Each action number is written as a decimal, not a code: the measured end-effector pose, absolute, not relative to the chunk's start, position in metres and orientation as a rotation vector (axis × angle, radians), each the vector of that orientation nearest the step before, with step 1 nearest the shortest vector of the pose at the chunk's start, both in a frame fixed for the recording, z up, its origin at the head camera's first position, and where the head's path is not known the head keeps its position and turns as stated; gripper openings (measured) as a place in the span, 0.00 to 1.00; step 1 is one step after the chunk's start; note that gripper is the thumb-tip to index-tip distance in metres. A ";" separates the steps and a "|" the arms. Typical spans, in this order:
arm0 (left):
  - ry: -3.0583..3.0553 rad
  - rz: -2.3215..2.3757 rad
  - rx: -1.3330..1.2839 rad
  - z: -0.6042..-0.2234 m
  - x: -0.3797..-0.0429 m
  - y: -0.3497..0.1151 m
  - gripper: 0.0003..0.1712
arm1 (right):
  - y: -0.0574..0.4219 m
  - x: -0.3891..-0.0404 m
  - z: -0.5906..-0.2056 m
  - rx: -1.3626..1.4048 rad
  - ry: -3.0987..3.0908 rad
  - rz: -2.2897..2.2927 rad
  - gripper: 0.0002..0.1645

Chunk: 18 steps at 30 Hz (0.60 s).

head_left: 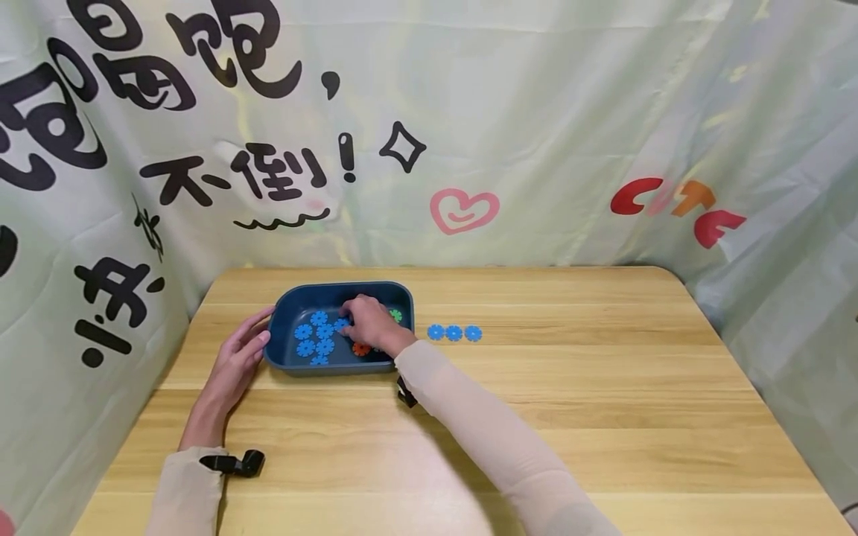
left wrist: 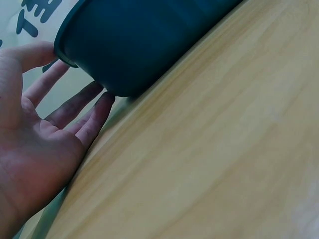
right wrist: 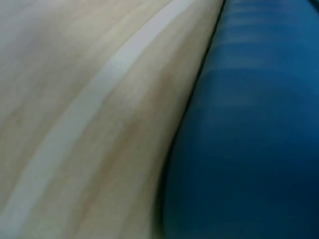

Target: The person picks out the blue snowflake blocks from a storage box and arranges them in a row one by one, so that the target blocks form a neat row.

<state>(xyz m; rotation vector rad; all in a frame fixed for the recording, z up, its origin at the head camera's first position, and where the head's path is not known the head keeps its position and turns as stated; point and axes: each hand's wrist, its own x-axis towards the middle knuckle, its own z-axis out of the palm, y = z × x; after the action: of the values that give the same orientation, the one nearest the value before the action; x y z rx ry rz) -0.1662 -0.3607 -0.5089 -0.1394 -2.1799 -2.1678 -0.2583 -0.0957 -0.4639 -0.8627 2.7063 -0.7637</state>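
A dark blue rectangular tub (head_left: 331,369) stands at the left of the table, holding several blue flower-shaped plastic discs (head_left: 304,348), an orange one (head_left: 360,348) and a green one (head_left: 396,316). My left hand (head_left: 236,357) touches the tub's left end. In the left wrist view, the spread fingers of that left hand (left wrist: 45,124) meet the tub's outer wall (left wrist: 134,50). My right hand (head_left: 372,322) reaches into the tub, fingertips beside a blue disc (head_left: 342,325); whether it pinches the disc is hidden. The right wrist view shows only the tub's outer wall (right wrist: 244,149) and wood.
Three blue discs (head_left: 454,333) lie in a row on the wooden table (head_left: 570,402), just right of the tub. A printed pale curtain (head_left: 536,134) hangs behind the table and along both sides. A black wrist camera (head_left: 234,463) sits on the left sleeve.
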 end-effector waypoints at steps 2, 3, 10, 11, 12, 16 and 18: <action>-2.183 -2.168 -0.138 -0.509 -0.166 -0.361 0.30 | -0.095 -0.259 -0.463 -0.840 2.685 -0.801 0.21; -2.184 -2.169 -0.138 -0.509 -0.166 -0.361 0.30 | -0.095 -0.259 -0.462 -0.831 2.677 -0.815 0.20; -2.196 -2.167 -0.115 -0.507 -0.166 -0.359 0.30 | -0.094 -0.258 -0.461 -0.840 2.669 -0.788 0.17; -2.197 -2.167 -0.115 -0.507 -0.166 -0.359 0.30 | -0.093 -0.258 -0.461 -0.846 2.669 -0.797 0.16; -2.197 -2.166 -0.117 -0.507 -0.166 -0.359 0.30 | -0.093 -0.258 -0.461 -0.848 2.663 -0.818 0.15; -2.195 -2.163 -0.121 -0.507 -0.166 -0.359 0.30 | -0.090 -0.259 -0.462 -0.867 2.595 -0.945 0.12; -2.193 -2.161 -0.124 -0.508 -0.166 -0.359 0.30 | -0.089 -0.259 -0.463 -0.887 2.559 -0.996 0.10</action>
<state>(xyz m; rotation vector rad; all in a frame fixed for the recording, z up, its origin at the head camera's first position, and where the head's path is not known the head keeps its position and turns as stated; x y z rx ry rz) -0.1656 -0.3592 -0.5081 -0.1236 -2.1925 -2.1606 -0.2591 -0.0893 -0.4629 -0.8871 2.5591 -0.9964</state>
